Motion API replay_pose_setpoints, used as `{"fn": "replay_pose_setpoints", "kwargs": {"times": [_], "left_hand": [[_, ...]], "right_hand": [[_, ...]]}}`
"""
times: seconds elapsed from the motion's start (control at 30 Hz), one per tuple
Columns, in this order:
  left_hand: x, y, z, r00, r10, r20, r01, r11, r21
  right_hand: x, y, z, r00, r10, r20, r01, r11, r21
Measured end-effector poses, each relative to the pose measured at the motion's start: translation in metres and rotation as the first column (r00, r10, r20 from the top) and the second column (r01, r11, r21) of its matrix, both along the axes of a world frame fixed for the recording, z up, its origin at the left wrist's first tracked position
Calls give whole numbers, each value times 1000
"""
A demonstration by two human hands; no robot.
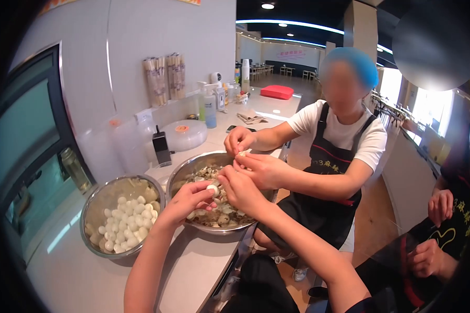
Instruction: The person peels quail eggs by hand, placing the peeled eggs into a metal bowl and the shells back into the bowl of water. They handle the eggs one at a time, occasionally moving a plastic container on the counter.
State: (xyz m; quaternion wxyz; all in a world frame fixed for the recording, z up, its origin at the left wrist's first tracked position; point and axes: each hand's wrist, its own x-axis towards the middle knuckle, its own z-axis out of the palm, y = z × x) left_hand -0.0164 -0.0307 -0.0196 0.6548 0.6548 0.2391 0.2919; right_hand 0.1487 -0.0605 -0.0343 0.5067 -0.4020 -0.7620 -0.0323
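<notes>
My left hand (185, 204) grips a small peeled quail egg (212, 190), pale and smooth, between thumb and fingers. Just to its right, my right hand (241, 192) has its fingers bent and drawn together; whatever they pinch, if anything, is too small to make out. Both hands are over a wide steel bowl (220, 230) of speckled quail eggs (223, 219), shell bits and liquid. On the left, a second steel bowl (86, 216) holds many white peeled eggs (125, 225). A co-worker's hands (256, 168) work over the far side of the shell bowl, partly behind my right hand.
The co-worker (339, 141) in a blue cap and dark apron sits across the counter corner (198, 266). Another person's hands (428, 255) show at right. Along the wall stand a black box-like device (161, 146), a round clear container (184, 135) and pump bottles (210, 109).
</notes>
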Motion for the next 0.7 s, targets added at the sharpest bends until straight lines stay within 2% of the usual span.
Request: {"fn": "replay_pose_setpoints", "kwargs": {"times": [0.03,0.17,0.27,0.33,0.4,0.53,0.7], "left_hand": [[-1,0,-3,999,-24,-25,24,1000,0],[-1,3,-4,997,-44,-61,47,998,46],[-4,2,-3,999,-49,-17,50,998,44],[-5,3,-1,999,-47,10,47,999,-1],[-7,3,-3,999,-39,28,40,998,-44],[-7,1,2,997,-75,27,77,994,-75],[-7,1,2,996,-55,64,61,993,-100]], "right_hand": [[-1,-3,-1,999,-43,-23,43,999,-23],[1,-6,2,999,-28,-44,29,1000,7],[1,-4,3,992,-30,-122,31,1000,4],[2,-6,3,983,-49,-176,39,997,-59],[1,-7,6,992,-49,-114,47,999,-17],[3,-4,3,983,-24,-182,18,999,-35],[2,-7,4,985,-34,-169,45,997,66]]}}
